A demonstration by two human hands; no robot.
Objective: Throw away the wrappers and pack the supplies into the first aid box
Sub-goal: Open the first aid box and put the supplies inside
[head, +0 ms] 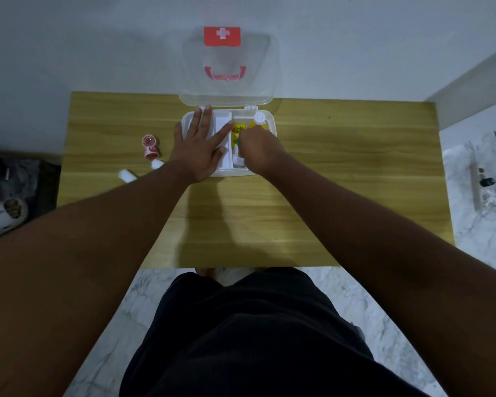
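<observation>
The white first aid box (pixel 269 121) stands open at the back middle of the wooden table, its clear lid (pixel 226 67) with a red cross label leaning on the wall. My left hand (pixel 201 141) lies flat, fingers spread, over the box's left compartment and white divider tray (pixel 222 124). My right hand (pixel 258 147) reaches into the right compartment, fingers curled down among a yellow packet (pixel 236 131) and small white items; whether it grips one is hidden. A white-capped bottle (pixel 259 117) stands in the back right corner.
Left of the box lie a red and white tape roll (pixel 150 146) and two small white rolls (pixel 156 164) (pixel 126 175). A dark bag (pixel 17 173) sits on the floor at left. A power strip (pixel 477 184) lies on the marble floor at right.
</observation>
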